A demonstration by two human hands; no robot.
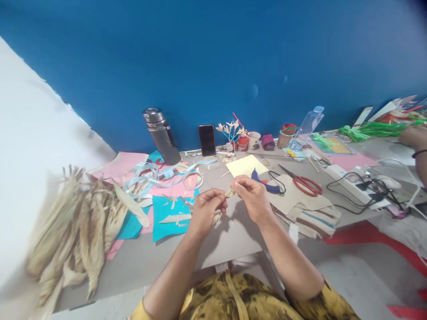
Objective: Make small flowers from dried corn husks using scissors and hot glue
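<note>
Between my two hands, above the grey table, is a small piece of pale dried corn husk [229, 193]. My left hand [207, 208] pinches its lower left end, and my right hand [251, 195] pinches the upper right end. The fingers hide most of the piece. Under and beside my left hand lies a blue paper sheet [162, 204] with cut husk strips [175, 218] and small scissors [186, 202] on it. A blue glue gun [265, 182] rests just beyond my right hand. Pale husk flowers [230, 128] on blue stems stand at the back.
Dried corn husks [90, 222] are heaped at the left. A thermos [162, 135], a phone [207, 140] and a plastic bottle [310, 123] line the wall. Red-handled scissors [307, 184] and a power strip [353, 184] lie right. Another person's hand [413, 135] shows far right.
</note>
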